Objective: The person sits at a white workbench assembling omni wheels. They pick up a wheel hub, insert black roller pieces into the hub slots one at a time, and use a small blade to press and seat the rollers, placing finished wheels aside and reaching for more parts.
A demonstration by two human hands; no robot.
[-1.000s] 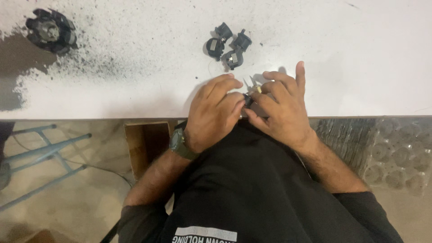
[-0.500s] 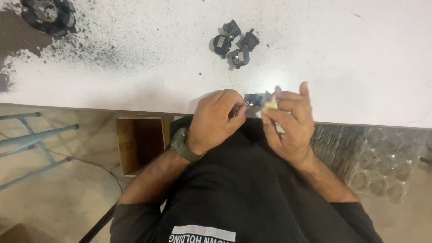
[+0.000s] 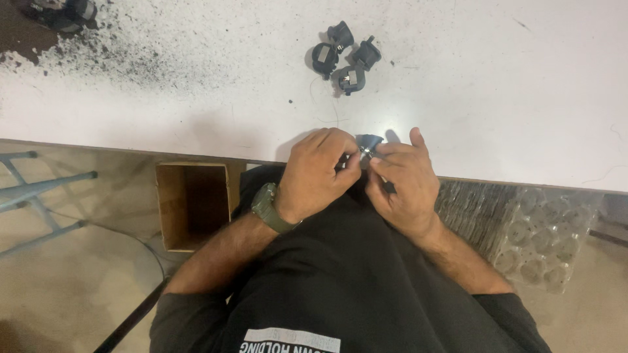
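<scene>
Spreading across the top of the view, the white desk (image 3: 510, 98) carries everything, its far left corner dusted with dark grit. Below its near edge sit an open wooden box (image 3: 193, 206) on the floor at the left and a clear plastic blister tray (image 3: 543, 238) at the right. Farther up the desk lies a cluster of small black parts (image 3: 343, 55), touching one another and well apart from the hands; another dark round part (image 3: 65, 13) sits at the far left corner.

Both hands meet just over the desk's near edge. The left hand (image 3: 320, 173) (a green watch on its wrist) curls in, thumb and forefinger pinching from the left. The right hand (image 3: 405, 180) closes from the other side, fingertips pressed to the same spot, one finger raised.

Between them is the small black part (image 3: 369, 142), mostly hidden, with only a rounded dark top and a bit of bright metal showing. Judged by its look, it is moulded plastic: light, stiff, not fragile, though small enough to slip or roll from the fingers. The rounded body seems the surest place to take hold, pinched on opposite sides, leaving the metal piece free. What exactly the fingertips touch cannot be told.
</scene>
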